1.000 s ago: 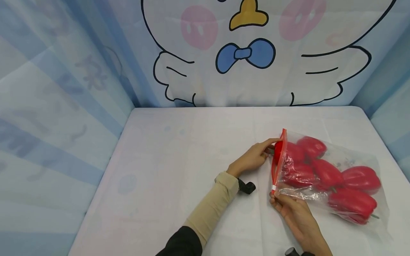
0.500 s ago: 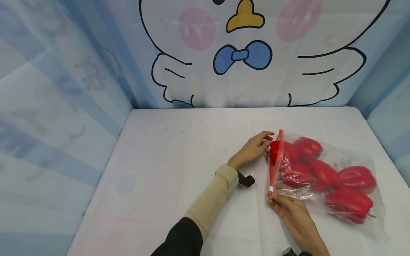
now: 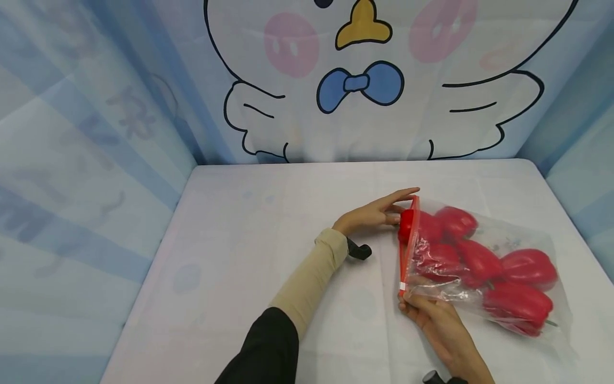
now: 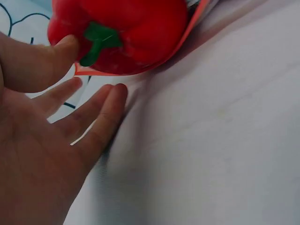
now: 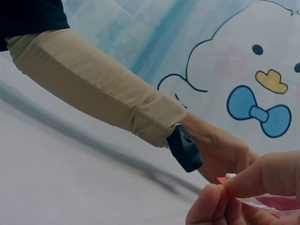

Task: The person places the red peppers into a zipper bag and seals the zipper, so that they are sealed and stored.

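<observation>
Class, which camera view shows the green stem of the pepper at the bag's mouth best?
The left wrist view: the green stem fills the frame close up. The head view shows only that pepper's red side; the right wrist view misses it.

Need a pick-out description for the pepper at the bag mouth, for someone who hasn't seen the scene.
Start at the white table below the cartoon bird backdrop, then find the clear zip bag of red peppers on its right side. The one meant is the pepper poking out of the bag's red-edged mouth, at the end nearest the left hand. Unlike the others, it is only partly inside, its green stem facing outward.
</observation>
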`<action>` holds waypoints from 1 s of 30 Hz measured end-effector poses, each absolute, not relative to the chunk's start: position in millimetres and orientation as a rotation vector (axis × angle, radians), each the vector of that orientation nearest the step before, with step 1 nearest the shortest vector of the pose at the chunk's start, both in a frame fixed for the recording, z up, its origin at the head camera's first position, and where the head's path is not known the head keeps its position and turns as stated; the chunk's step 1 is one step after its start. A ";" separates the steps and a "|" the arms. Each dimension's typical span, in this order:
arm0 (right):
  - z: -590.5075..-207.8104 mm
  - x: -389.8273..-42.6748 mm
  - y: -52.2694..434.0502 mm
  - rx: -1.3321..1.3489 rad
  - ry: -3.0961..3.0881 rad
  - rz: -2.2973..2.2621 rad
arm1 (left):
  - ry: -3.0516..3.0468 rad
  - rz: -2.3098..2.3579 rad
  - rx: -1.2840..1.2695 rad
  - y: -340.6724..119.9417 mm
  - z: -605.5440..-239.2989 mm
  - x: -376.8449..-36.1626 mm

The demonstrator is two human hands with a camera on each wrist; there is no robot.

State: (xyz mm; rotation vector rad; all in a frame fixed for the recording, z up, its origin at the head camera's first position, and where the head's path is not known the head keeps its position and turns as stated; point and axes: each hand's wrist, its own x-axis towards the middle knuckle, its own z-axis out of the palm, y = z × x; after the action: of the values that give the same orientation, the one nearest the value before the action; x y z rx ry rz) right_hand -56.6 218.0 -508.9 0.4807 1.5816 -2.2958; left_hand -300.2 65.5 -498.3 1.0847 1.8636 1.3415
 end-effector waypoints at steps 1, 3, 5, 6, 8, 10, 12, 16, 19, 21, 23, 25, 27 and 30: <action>-508.4 -56.9 217.5 0.495 1.593 -2.276 | 1.850 1.324 1.093 64.4 -496.8 -302.3; -507.4 -57.1 216.9 0.490 1.592 -2.254 | 1.834 1.290 1.064 61.7 -492.7 -305.1; -505.9 -57.4 215.1 0.518 1.597 -2.219 | 1.833 1.253 1.078 58.4 -489.1 -307.8; -505.6 -57.5 214.6 0.522 1.601 -2.205 | 1.836 1.236 1.096 56.5 -487.7 -309.0; -505.5 -57.5 214.2 0.521 1.607 -2.172 | 1.830 1.217 1.174 53.2 -486.0 -311.8; -505.1 -57.2 214.0 0.525 1.608 -2.145 | 1.813 1.207 1.285 50.7 -485.0 -314.1; -505.4 -56.5 215.3 0.504 1.606 -2.124 | 1.788 1.202 1.341 49.3 -484.1 -314.8; -506.4 -55.3 220.6 0.410 1.585 -2.102 | 1.776 1.186 1.317 48.9 -481.0 -313.5; -507.8 -54.8 223.9 0.308 1.562 -2.089 | 1.791 1.173 1.260 47.6 -477.7 -311.9; -509.1 -54.3 224.8 0.246 1.538 -2.082 | 1.811 1.156 1.222 45.4 -475.8 -311.3; -510.6 -53.8 225.0 0.201 1.512 -2.073 | 1.833 1.130 1.195 42.5 -473.9 -311.3; -512.1 -54.2 225.3 0.164 1.499 -2.056 | 1.853 1.099 1.167 38.9 -473.2 -312.3; -513.8 -54.8 226.1 0.134 1.480 -2.044 | 1.869 1.060 1.155 35.8 -472.1 -313.5; -515.2 -55.1 226.7 0.128 1.491 -2.009 | 1.885 0.992 1.141 31.2 -470.8 -315.2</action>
State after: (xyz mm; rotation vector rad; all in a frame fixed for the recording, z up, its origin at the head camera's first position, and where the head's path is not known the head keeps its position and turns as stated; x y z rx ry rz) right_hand -55.1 226.7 -515.2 0.1281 1.4910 -2.0094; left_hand -315.2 31.2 -470.8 1.1413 1.8854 0.9919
